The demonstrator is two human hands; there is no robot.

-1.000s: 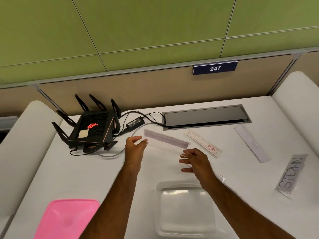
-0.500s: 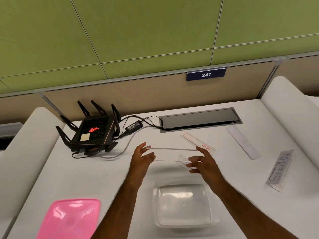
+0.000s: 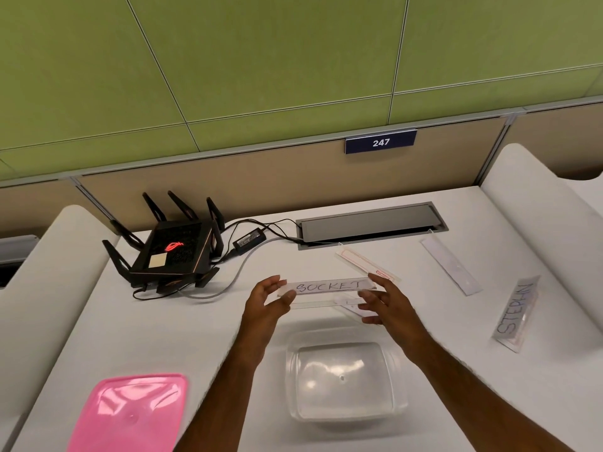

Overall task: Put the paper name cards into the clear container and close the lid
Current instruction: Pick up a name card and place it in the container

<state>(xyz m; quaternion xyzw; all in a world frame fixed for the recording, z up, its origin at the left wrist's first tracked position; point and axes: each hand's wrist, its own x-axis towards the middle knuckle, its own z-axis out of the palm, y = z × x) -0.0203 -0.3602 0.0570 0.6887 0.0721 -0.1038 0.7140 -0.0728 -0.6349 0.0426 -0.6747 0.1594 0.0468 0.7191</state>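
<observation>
Turning face-up since a second ago, the long clear-sleeved paper name card reading SOCKET (image 3: 328, 286) is now pinched at its ends by the left hand (image 3: 266, 300) and right hand (image 3: 385, 301), raised above the white tabletop (image 3: 169, 327), just beyond the open, empty clear plastic container (image 3: 342, 381). Judging by this, lowering it in comes next. The pink lid (image 3: 130, 415) lies near left.

Four clear-sleeved paper name cards — "SOCKET" (image 3: 328, 286), "STEPHN" (image 3: 516, 316), a red-printed one (image 3: 365, 264) and a blank one (image 3: 451, 265) — with one clear plastic container (image 3: 342, 380), one pink plastic lid (image 3: 130, 415), one black antennaed router (image 3: 173, 252) and two hands (image 3: 266, 300) (image 3: 386, 305).
</observation>
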